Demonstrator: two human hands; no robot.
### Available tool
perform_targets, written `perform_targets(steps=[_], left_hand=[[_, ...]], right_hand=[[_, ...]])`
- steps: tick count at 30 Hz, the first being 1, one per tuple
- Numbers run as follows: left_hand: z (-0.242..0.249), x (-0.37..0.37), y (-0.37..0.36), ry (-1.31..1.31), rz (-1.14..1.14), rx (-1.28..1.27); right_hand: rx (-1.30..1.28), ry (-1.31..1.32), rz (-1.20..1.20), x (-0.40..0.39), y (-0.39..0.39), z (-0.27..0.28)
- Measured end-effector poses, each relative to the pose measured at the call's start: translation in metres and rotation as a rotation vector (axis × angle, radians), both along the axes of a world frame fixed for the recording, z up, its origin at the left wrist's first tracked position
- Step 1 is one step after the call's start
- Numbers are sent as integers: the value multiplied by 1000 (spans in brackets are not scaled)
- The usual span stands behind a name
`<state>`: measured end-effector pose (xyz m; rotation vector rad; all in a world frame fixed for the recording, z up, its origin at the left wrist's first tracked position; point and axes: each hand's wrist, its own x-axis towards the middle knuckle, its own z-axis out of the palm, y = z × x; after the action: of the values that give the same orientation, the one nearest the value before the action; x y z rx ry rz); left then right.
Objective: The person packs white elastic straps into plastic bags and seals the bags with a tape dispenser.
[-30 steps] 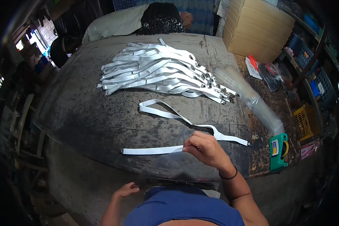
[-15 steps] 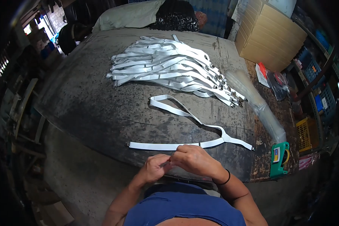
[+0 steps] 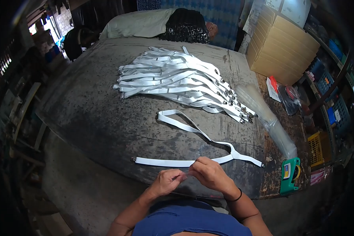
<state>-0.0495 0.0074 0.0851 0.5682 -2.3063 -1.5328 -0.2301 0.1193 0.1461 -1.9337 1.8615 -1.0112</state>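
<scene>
My left hand [image 3: 168,182] is closed in a pinch at the table's near edge. Close beside it, my right hand [image 3: 211,173] is also pinched, with a dark band on its wrist. A thin, see-through strip [image 3: 185,173], seemingly plastic, spans the small gap between the fingertips; its exact kind is too small to make out. Just beyond the hands lies a white pair of suspenders [image 3: 167,162], spread out with its straps meeting at a Y-shaped joint and metal clips at the ends. My right hand covers a bit of the lower strap.
A heap of white suspenders [image 3: 165,76] with metal clips lies farther back on the dark table [image 3: 86,118]. Clear plastic sleeves [image 3: 269,120] run along the right side, towards a green tape dispenser [image 3: 290,177]. A cardboard box [image 3: 283,47] stands at the back right.
The whole view has shifted, so the table sits lower in the picture. My fingertips have drawn slightly apart, and the see-through strip now shows between them. The suspenders have stayed put.
</scene>
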Motion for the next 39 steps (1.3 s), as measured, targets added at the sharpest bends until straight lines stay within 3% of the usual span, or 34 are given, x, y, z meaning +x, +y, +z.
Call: perform_targets(steps=[3, 5, 12, 17, 21, 23, 29, 31, 33, 37, 39], left_hand=[[3, 2, 1, -3, -10, 26], [1, 3, 1, 69, -81, 244], [-5, 1, 1, -44, -53, 204], [-7, -1, 4, 92, -45, 217], [-11, -2, 2, 114, -18, 276], [-6, 2, -4, -94, -44, 187], [1, -2, 4, 31, -53, 250], [-20, -2, 0, 40, -61, 261], [-2, -4, -1, -28, -60, 233], [-10, -6, -2, -14, -44, 422], [-10, -7, -2, -46, -20, 460]], right_hand=[[-30, 71, 59, 4, -4, 0], [-71, 83, 94, 7, -6, -1], [-83, -3, 90, 6, -5, -9], [-63, 124, 43, 10, -2, -10], [-118, 43, 33, 8, -6, -13], [-107, -40, 46, 8, -7, -13], [-155, 70, 8, 8, -6, -14], [-160, -9, 1, 2, -10, -20], [-41, -204, -2, -2, -11, -26], [86, -512, -101, -8, -9, -31], [94, -536, -114, -14, -7, -37]])
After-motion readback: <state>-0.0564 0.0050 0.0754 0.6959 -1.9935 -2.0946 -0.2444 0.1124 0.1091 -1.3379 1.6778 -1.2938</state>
